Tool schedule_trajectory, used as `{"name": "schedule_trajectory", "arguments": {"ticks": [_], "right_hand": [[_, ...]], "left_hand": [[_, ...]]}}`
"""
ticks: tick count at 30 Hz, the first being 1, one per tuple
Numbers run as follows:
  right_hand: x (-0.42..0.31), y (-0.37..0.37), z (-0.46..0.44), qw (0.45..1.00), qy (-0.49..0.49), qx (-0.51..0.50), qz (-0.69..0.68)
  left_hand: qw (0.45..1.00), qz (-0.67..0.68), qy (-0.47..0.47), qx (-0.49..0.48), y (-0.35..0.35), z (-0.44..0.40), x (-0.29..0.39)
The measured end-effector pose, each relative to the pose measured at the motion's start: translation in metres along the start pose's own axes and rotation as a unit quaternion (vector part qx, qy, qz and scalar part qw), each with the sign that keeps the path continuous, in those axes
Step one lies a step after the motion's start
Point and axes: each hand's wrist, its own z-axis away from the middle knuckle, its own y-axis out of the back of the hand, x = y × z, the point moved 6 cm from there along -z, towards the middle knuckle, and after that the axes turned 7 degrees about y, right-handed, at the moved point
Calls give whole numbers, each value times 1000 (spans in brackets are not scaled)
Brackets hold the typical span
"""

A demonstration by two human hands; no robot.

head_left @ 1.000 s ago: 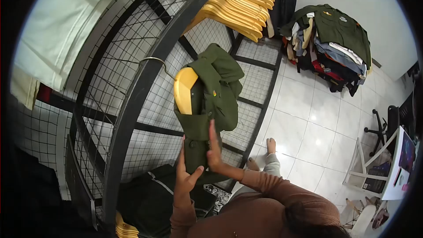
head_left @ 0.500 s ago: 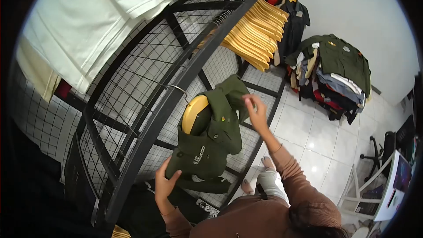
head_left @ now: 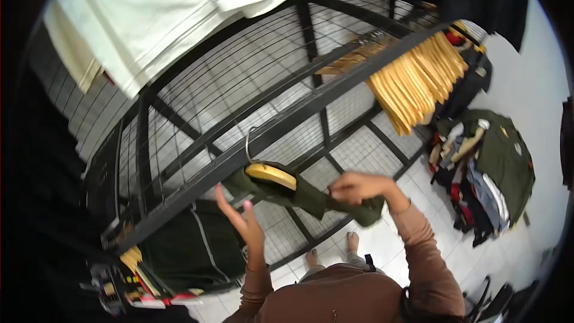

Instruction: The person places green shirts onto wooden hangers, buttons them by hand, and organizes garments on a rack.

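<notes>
A dark green shirt (head_left: 308, 198) hangs on a yellow wooden hanger (head_left: 271, 175), whose metal hook goes over the black rack bar (head_left: 323, 93). The shirt is turned nearly edge-on, so its front is hidden. Beside the shirt's left part is my left hand (head_left: 244, 218), thumb and fingers apart, holding nothing. My right hand (head_left: 359, 188) is closed at the sleeve on the right side, its fingers pressed on the green cloth.
Yellow hangers (head_left: 418, 81) crowd the rack's right end. Pale shirts (head_left: 161, 18) hang above at the left. A pile of folded clothes (head_left: 502, 161) stands at the right. Dark garments with a light stripe (head_left: 179, 245) hang at the lower left.
The shirt has swung from facing me to nearly edge-on. My right hand has gone from open beside the shirt to closed on its sleeve; my left hand has let go. The view has shifted.
</notes>
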Motion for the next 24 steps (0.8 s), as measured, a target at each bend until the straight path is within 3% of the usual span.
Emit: {"name": "schedule_trajectory", "arguments": {"ticks": [1,3,5,6,8,9,12,13,16,18,20,22,24], "right_hand": [[-1,-17,-2,1000,-17,-13,-14],[11,-47,-11,998,-24,-54,-18],[7,-61,-20,980,186,-21,72],[7,-65,-26,978,193,-44,68],[-6,-40,-31,920,302,227,-102],[-4,-31,-25,850,336,360,-186],[-12,-53,-45,890,304,324,-104],[0,-68,-56,897,298,315,-83],[111,-129,-92,935,207,285,-44],[230,-174,-109,977,45,206,15],[303,-182,-102,978,-81,184,46],[264,-140,-96,949,25,314,-5],[139,-73,-90,903,191,383,-40]], "left_hand": [[995,97,13,-33,-8,11,13],[984,158,1,-82,-24,30,40],[984,114,-28,-136,-32,49,69],[988,103,-23,-116,-34,55,81],[981,19,29,-189,-51,65,93],[983,14,35,-179,-50,69,91],[934,191,187,-236,-63,85,70],[934,193,180,-239,-68,84,74],[987,-65,42,-138,-61,72,101],[986,-31,72,-150,-60,73,97],[974,34,146,-170,-52,75,85],[969,54,152,-185,-43,69,72],[955,118,193,-194,-34,76,61]]}}
